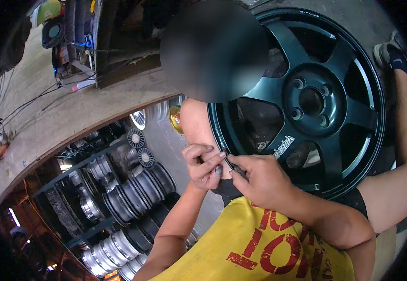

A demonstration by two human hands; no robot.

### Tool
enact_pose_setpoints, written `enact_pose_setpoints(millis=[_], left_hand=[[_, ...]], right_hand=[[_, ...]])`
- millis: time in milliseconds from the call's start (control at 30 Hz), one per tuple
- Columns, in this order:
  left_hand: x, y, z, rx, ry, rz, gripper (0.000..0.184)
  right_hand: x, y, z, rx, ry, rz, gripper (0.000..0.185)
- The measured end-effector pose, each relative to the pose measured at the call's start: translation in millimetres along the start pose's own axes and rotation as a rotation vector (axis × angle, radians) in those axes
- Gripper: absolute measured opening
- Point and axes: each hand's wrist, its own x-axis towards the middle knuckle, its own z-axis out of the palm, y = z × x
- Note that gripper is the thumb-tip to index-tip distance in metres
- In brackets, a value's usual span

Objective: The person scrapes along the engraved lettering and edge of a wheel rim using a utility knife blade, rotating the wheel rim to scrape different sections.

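Observation:
A dark green car wheel rim [316, 133] with several spokes and a white decal lies tilted between the wearer's legs. Close by its lower left edge, my right hand [262, 175] grips a slim dark tool [237, 170], whose exact kind I cannot make out. My left hand [203, 165] has its fingers curled, and its thumb and forefinger pinch around the tool's far end. Dark smudges mark the left fingertips. Both hands are in front of the yellow shirt [250, 243]. A round blur hides the rim's upper left part.
Shelves with several silver and dark rims [138, 194] stand at the left. Beyond a wooden board [86, 105] with cables on it, a gold round piece [175, 119] sits near the bare knee [195, 122]. A shoe [385, 54] rests at the upper right.

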Motion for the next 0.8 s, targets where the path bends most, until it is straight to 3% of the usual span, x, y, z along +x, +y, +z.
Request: enact_pose_setpoints(millis=[433,533,667,767,800], left_hand=[[2.8,3.2,1.0,-0.010,0.019,-0.058,0.038],[-5.0,0.6,3.5,-0.019,0.067,-0.097,0.044],[-7.8,1.4,9.3,-0.109,0.204,-0.157,0.049],[14.2,22.4,-11.0,0.142,-0.113,-0.183,0.052],[19.3,26.5,-14.6,0.143,-0.101,-0.185,0.052]], right_hand=[[6.9,-1.5,-3.5,0.031,-0.018,0.019,0.020],[7.4,-3.9,-14.3,0.058,-0.070,0.090,0.027],[16.9,-0.5,-39.4,0.194,0.126,0.039,0.051],[22.6,-3.7,-55.2,0.242,0.141,0.095,0.043],[23.1,-4.8,-58.6,0.268,0.131,0.136,0.041]])
